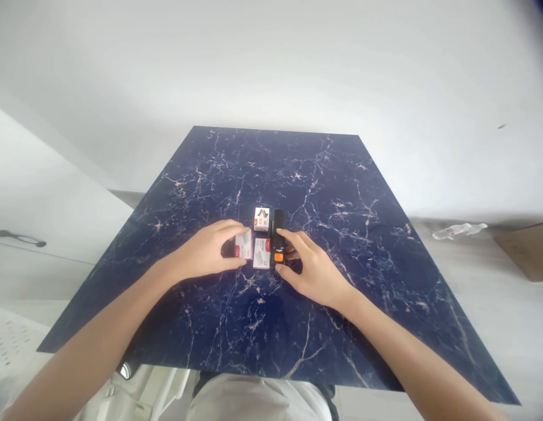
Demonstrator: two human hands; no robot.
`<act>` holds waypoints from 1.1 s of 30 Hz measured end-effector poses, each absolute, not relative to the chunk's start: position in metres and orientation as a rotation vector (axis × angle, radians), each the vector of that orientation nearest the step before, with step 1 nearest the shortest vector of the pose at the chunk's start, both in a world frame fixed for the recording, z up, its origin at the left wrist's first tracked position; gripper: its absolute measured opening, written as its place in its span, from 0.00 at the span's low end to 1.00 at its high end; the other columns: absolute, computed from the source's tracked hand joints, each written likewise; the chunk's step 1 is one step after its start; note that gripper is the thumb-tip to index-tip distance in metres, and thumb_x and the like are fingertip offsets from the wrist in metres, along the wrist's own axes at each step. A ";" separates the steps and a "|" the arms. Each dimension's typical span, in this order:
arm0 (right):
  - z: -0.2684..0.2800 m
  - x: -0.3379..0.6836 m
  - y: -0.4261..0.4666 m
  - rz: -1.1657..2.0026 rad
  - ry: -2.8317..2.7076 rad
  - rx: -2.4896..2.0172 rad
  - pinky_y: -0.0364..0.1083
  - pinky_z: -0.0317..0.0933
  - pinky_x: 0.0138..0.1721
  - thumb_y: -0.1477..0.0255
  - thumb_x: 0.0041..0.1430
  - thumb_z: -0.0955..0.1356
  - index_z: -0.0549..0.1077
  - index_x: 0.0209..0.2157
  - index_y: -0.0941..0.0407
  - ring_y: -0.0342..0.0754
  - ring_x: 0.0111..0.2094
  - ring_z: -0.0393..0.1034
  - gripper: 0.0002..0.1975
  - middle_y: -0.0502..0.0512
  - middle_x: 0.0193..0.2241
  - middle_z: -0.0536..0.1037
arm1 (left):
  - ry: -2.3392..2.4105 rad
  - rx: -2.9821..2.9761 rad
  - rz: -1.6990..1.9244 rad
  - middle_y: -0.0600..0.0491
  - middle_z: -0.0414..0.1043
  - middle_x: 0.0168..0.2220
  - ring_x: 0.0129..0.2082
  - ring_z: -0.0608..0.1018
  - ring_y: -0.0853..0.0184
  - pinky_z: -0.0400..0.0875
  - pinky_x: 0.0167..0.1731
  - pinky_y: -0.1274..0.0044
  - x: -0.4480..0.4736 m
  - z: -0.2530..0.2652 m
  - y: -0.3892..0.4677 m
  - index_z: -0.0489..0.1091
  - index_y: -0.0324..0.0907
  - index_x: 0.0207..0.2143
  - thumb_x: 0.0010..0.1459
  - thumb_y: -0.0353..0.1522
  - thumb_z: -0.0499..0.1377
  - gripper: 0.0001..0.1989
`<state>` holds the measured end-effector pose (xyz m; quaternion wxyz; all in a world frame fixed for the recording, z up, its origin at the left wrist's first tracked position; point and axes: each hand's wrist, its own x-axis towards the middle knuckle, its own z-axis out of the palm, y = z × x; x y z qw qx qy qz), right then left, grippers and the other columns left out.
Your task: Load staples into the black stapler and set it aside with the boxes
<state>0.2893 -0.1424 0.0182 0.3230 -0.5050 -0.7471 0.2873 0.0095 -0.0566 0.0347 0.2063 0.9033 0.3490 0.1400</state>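
My left hand [207,250] grips a small white-and-red box [244,245] by its far and near ends, between fingers and thumb. To the right of that box lies a second flat white-and-red box [261,252]. Just beyond it stands a small box [261,218] with a dark clip-like picture on top. My right hand [310,262] has its fingers and thumb on a long black stapler [279,221] with an orange patch near its close end. The stapler lies lengthwise along the right side of the boxes, and my fingers partly hide its right side.
All these things are on a dark blue marbled table [262,164] against a white wall. On the floor at right are a clear plastic bottle [459,231] and a cardboard box [528,251]. A white cabinet with a dark handle [20,238] is at left.
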 end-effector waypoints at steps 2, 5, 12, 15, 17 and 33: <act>0.018 0.290 -0.143 0.736 -1.975 -1.339 0.56 0.76 0.52 0.72 0.63 0.69 0.59 0.69 0.48 0.52 0.47 0.77 0.34 0.59 0.55 0.71 | 0.947 2.509 0.464 0.45 0.72 0.59 0.57 0.76 0.53 0.74 0.56 0.61 0.022 0.030 -0.061 0.68 0.47 0.63 0.60 0.43 0.67 0.31; 0.019 0.290 -0.143 0.718 -1.988 -1.367 0.57 0.76 0.50 0.72 0.63 0.69 0.59 0.69 0.48 0.54 0.46 0.78 0.34 0.60 0.55 0.72 | 0.834 2.531 0.462 0.43 0.71 0.61 0.60 0.73 0.51 0.70 0.59 0.55 0.037 0.020 -0.065 0.67 0.47 0.63 0.59 0.40 0.69 0.31; 0.020 0.291 -0.143 0.677 -2.010 -1.367 0.57 0.76 0.50 0.72 0.63 0.68 0.59 0.68 0.49 0.55 0.46 0.78 0.33 0.61 0.55 0.73 | 0.860 2.455 0.467 0.44 0.72 0.59 0.57 0.74 0.50 0.70 0.57 0.55 0.048 0.009 -0.065 0.65 0.47 0.64 0.53 0.39 0.73 0.37; 0.020 0.291 -0.143 0.670 -2.013 -1.361 0.57 0.76 0.50 0.72 0.63 0.68 0.59 0.68 0.49 0.55 0.47 0.77 0.34 0.60 0.55 0.73 | 0.873 2.485 0.479 0.43 0.70 0.60 0.57 0.73 0.50 0.70 0.58 0.55 0.044 0.017 -0.063 0.63 0.45 0.65 0.56 0.42 0.70 0.37; 0.020 0.290 -0.143 0.657 -2.017 -1.365 0.57 0.75 0.50 0.72 0.63 0.68 0.59 0.69 0.49 0.55 0.47 0.77 0.34 0.60 0.54 0.73 | 0.903 2.469 0.558 0.43 0.68 0.62 0.60 0.71 0.51 0.69 0.59 0.57 0.041 0.021 -0.055 0.65 0.45 0.63 0.64 0.42 0.62 0.27; 0.015 0.293 -0.141 0.668 -2.065 -1.354 0.58 0.74 0.51 0.71 0.65 0.69 0.57 0.69 0.48 0.54 0.47 0.77 0.34 0.59 0.52 0.75 | 0.691 2.425 0.442 0.48 0.69 0.64 0.66 0.67 0.54 0.61 0.66 0.55 0.040 0.009 0.001 0.65 0.51 0.66 0.71 0.42 0.55 0.23</act>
